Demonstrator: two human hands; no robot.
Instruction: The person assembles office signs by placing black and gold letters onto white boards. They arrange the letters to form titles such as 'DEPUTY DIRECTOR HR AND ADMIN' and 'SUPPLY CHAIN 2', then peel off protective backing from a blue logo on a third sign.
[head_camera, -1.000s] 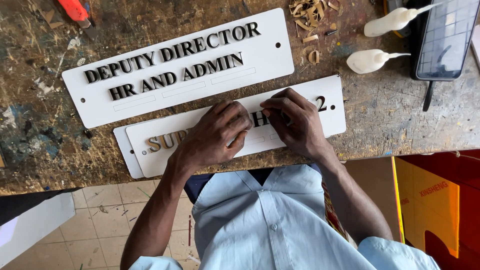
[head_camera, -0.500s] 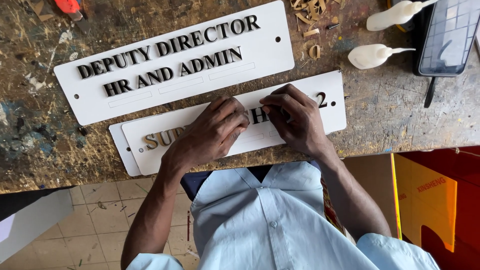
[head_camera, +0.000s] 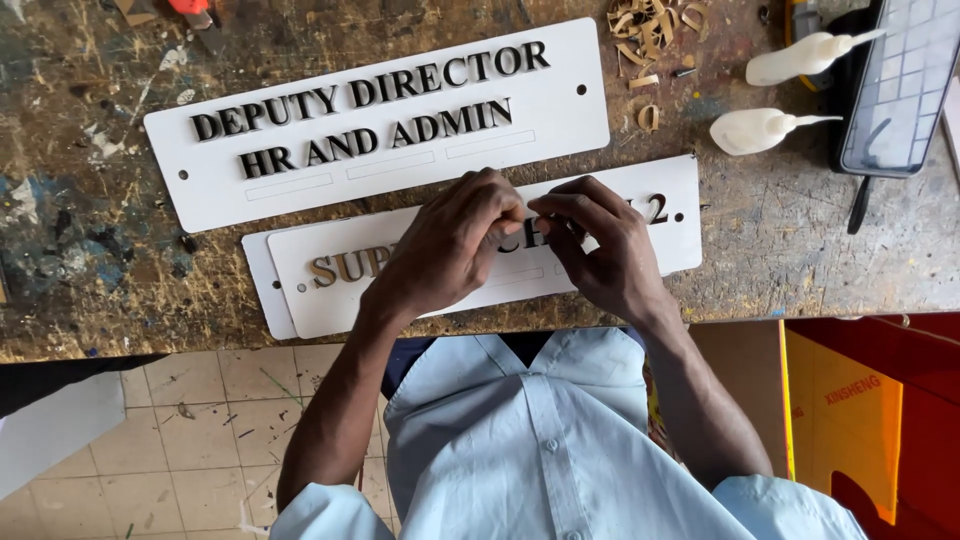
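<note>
The hands are barely moved since half a second ago. The left hand (head_camera: 455, 245) and right hand (head_camera: 600, 250) are pressed together, fingertips pinched on a small letter on the lower white sign (head_camera: 330, 290). Above it, a finished sign (head_camera: 380, 120) is laid. The letter could be stuck crooked if the sign is nudged.

Scarred, paint-stained wooden workbench (head_camera: 120, 300) above beige tiled floor (head_camera: 200, 420).

Bare workbench (head_camera: 800, 260) left open right of the lower sign plate (head_camera: 330, 290), upper lettered sign plate (head_camera: 300, 190) close behind — glue bottles (head_camera: 765, 130), phone (head_camera: 900, 90) blocking far right.
</note>
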